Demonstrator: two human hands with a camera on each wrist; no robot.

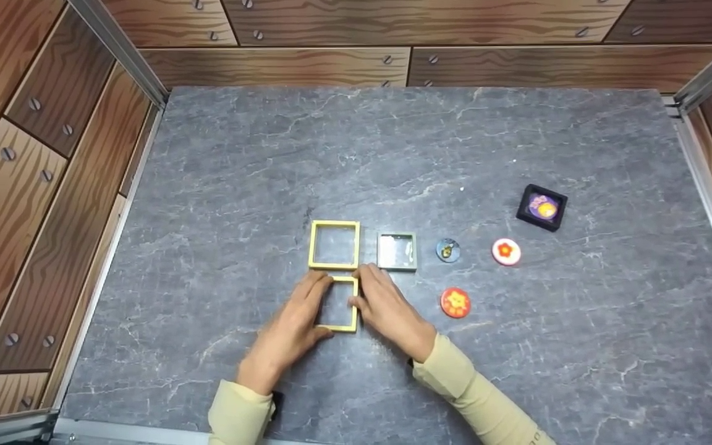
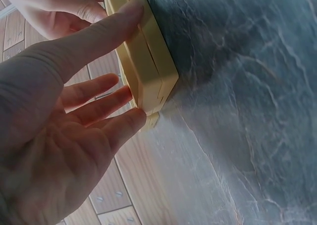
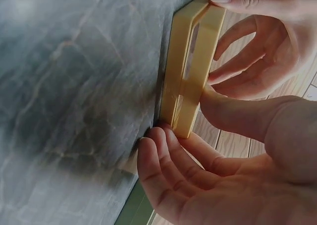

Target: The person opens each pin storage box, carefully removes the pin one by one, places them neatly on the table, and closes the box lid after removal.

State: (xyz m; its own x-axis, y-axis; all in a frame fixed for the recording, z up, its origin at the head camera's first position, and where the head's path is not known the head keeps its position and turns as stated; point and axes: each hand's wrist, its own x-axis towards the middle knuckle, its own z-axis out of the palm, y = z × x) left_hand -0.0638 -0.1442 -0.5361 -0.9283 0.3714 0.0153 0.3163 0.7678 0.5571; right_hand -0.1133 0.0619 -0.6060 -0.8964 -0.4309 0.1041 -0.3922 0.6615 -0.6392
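A square yellow display frame (image 1: 355, 312) lies near the table's front with both hands on it. My left hand (image 1: 291, 318) grips it at the left, the thumb on its near edge and the fingers at its far edge. My right hand (image 1: 393, 312) holds its right side, fingertips at the far right corner and thumb along the right bar. Seen from the right wrist, the frame's side (image 3: 200, 61) shows two layers with a narrow gap between them. A second yellow frame (image 1: 334, 222) lies just beyond, and a small green-grey frame (image 1: 397, 269) with a clear shiny middle sits beside it.
To the right lie three round badges: a blue one (image 1: 448, 250), a white one with a red flower (image 1: 507, 252) and a red one with a yellow flower (image 1: 455, 303). Farther right stands a black frame (image 1: 524, 209) around a purple disc. Wood-patterned walls (image 1: 294, 65) border the grey table.
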